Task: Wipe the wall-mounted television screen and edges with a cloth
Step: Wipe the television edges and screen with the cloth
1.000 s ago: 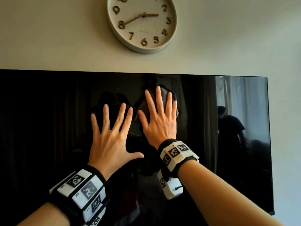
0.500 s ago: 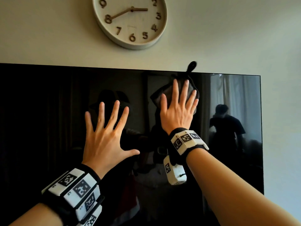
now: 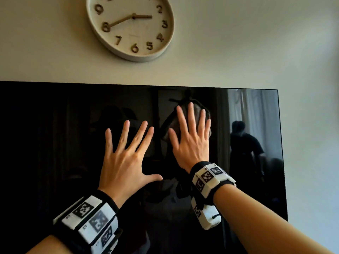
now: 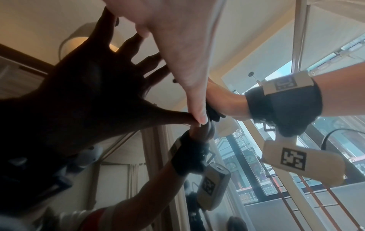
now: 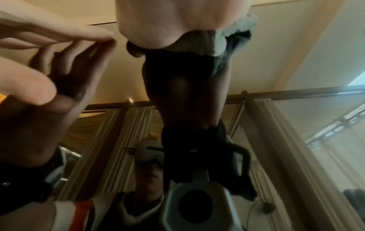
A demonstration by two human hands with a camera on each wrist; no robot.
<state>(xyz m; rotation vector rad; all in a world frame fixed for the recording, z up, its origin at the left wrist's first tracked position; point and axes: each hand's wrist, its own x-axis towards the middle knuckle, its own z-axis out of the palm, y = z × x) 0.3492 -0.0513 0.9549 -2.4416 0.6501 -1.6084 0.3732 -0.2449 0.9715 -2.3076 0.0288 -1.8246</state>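
Note:
The wall-mounted television (image 3: pixel 55 143) is a black, glossy screen full of room reflections. My left hand (image 3: pixel 128 143) lies flat on the glass with its fingers spread, holding nothing. To its right, my right hand (image 3: pixel 191 132) presses a dark grey cloth (image 3: pixel 166 132) flat against the screen with straight fingers, a little below the top edge. The left wrist view shows my left hand's thumb (image 4: pixel 199 115) touching the glass. In the right wrist view the cloth (image 5: pixel 227 39) bulges out from under the heel of my right hand (image 5: pixel 168 23).
A round cream wall clock (image 3: pixel 130 28) hangs on the wall just above the television. The screen's right edge (image 3: pixel 281 153) meets bare pale wall. The reflection of a person stands in the right part of the screen.
My right hand swept the cloth up and right to the top edge, then back down and left towards the left hand. The left hand stayed flat on the glass.

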